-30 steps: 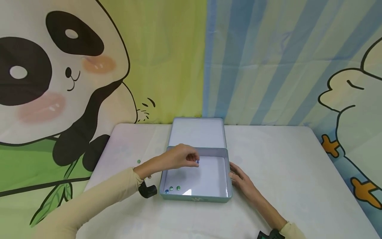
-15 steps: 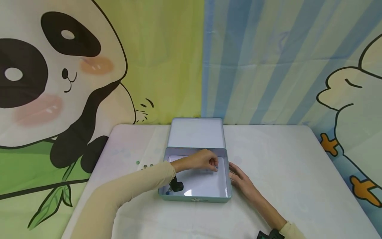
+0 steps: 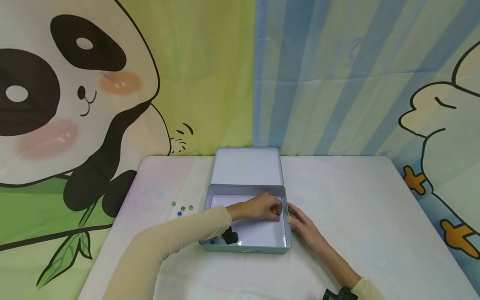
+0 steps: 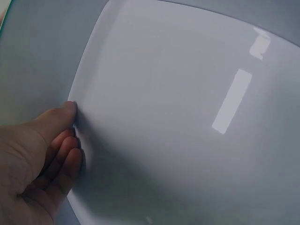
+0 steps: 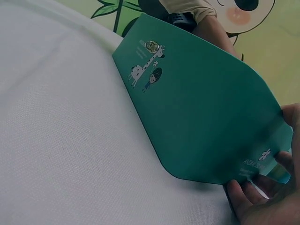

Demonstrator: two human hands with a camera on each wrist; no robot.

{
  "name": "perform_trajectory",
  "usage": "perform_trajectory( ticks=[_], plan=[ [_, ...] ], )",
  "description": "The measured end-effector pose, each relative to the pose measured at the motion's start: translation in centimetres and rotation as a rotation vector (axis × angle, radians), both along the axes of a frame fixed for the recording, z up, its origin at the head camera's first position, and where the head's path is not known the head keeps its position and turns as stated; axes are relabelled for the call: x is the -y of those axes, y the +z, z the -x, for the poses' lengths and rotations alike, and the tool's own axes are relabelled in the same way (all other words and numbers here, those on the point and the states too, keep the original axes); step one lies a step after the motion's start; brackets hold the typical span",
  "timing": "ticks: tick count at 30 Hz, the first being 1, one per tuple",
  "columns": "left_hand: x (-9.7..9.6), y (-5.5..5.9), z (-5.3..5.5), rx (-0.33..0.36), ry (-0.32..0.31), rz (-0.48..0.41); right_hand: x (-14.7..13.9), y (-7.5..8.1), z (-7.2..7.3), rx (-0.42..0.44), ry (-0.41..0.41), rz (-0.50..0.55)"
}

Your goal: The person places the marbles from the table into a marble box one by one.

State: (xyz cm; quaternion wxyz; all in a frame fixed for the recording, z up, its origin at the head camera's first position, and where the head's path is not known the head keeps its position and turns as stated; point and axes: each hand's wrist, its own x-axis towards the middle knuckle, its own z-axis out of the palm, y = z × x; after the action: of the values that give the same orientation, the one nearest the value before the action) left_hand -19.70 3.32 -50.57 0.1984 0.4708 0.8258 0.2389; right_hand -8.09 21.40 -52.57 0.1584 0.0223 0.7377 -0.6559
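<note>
My left hand (image 3: 262,206) is low inside an open tin box (image 3: 245,250), close to its right wall. A small blue marble (image 3: 278,214) shows at its pinched thumb and fingertips. In the left wrist view, the left hand (image 4: 40,159) has curled fingers over the white box floor, and the marble is hidden there. My right hand (image 3: 305,227) rests its fingers against the outside of the right wall. In the right wrist view, the right hand (image 5: 274,187) touches the corner of the green box side (image 5: 201,108), which bears a giraffe print.
Left of the box, several green and blue marbles lie on the white-covered table, among them a green marble (image 3: 173,203) and a blue marble (image 3: 179,213). Another blue marble (image 3: 212,241) sits in the box's near left corner, partly behind the black wrist strap (image 3: 230,236). The raised lid (image 3: 246,166) stands behind.
My left hand has moved right across the box with the blue marble and down near the right wall. The marbles left of the box came into view. My right hand stayed in place.
</note>
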Motion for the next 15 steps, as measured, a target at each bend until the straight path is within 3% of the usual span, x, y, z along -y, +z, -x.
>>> perform_trajectory(
  ticks=[10, 15],
  plan=[
    [-0.1, 0.3, -0.1, -0.027, -0.02, 0.02, -0.1, 0.0, 0.0, 0.004, 0.0, 0.007],
    [0.5, 1.8, 0.2, -0.036, -0.013, 0.047, 0.0, 0.1, 0.0, 0.004, 0.001, 0.001]
  ],
)
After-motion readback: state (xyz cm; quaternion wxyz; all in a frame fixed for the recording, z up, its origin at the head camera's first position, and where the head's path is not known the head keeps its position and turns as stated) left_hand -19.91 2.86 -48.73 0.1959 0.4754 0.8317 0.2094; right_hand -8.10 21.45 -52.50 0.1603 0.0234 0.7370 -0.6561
